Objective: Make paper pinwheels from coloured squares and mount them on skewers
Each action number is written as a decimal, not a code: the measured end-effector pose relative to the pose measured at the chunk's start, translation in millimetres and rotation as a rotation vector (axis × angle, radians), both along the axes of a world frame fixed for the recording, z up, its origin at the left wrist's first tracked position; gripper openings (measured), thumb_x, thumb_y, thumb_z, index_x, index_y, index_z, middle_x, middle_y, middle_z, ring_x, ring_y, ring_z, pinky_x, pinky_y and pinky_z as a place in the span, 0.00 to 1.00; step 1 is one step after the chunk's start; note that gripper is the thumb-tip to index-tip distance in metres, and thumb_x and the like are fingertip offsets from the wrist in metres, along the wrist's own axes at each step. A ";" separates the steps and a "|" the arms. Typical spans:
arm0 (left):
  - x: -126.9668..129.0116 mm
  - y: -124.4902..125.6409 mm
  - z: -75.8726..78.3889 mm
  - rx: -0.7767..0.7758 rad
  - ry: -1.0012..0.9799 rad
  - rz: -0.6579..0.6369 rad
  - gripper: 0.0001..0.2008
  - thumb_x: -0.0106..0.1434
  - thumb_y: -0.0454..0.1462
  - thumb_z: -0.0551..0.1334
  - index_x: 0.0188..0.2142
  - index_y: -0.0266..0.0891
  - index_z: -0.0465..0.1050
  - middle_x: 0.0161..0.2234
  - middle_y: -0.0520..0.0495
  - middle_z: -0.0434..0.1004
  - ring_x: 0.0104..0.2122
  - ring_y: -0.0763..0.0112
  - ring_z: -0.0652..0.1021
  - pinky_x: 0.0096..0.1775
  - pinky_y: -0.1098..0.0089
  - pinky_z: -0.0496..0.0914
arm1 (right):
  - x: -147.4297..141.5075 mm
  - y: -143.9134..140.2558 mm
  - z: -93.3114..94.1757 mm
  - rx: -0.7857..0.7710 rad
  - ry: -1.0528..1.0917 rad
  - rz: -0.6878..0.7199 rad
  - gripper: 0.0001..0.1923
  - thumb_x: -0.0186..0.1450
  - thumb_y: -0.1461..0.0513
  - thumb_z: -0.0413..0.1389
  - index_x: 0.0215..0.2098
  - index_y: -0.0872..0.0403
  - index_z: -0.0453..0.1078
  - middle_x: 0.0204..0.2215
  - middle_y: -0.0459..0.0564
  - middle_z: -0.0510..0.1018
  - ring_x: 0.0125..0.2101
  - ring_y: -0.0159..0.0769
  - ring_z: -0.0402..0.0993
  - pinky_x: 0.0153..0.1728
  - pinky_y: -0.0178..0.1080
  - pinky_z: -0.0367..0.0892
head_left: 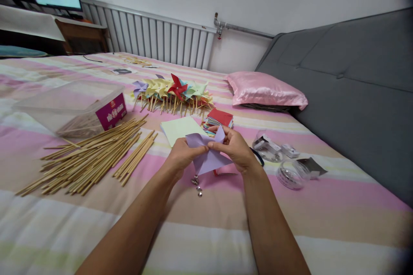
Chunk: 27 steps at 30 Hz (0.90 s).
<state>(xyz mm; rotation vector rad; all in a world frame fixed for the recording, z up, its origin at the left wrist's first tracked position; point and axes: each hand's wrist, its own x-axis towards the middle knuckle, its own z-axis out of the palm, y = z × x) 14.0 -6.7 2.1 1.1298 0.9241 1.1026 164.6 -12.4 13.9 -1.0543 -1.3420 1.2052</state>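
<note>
A sheet of purple paper [208,162], partly folded into a pinwheel, is held up over the bed between both hands. My left hand [184,154] pinches its left side, thumb on the middle. My right hand [235,148] grips the right side, with its thumb also pressing near the centre and a corner curling up by its fingers. Just below the paper lie several small shiny metal studs [197,184]. Behind the hands are a pale green paper stack [180,128] and a pile of small coloured squares topped with red [220,117].
Bamboo sticks [93,159] and a clear plastic box [74,99] lie to the left. Finished pinwheels [176,88] are heaped behind the paper. Clear round containers [290,175] and small boxes sit at right, before a pink pillow [266,89] and a grey headboard [348,68].
</note>
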 end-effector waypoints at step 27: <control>-11.3 17.2 -4.8 -0.226 -0.239 0.262 0.14 0.38 0.31 0.69 0.29 0.34 0.75 0.29 0.48 0.77 0.28 0.71 0.75 0.29 0.74 0.68 | 1.2 -2.3 13.4 0.431 0.068 -0.424 0.10 0.55 0.60 0.60 0.35 0.53 0.70 0.19 0.41 0.72 0.21 0.27 0.67 0.24 0.32 0.65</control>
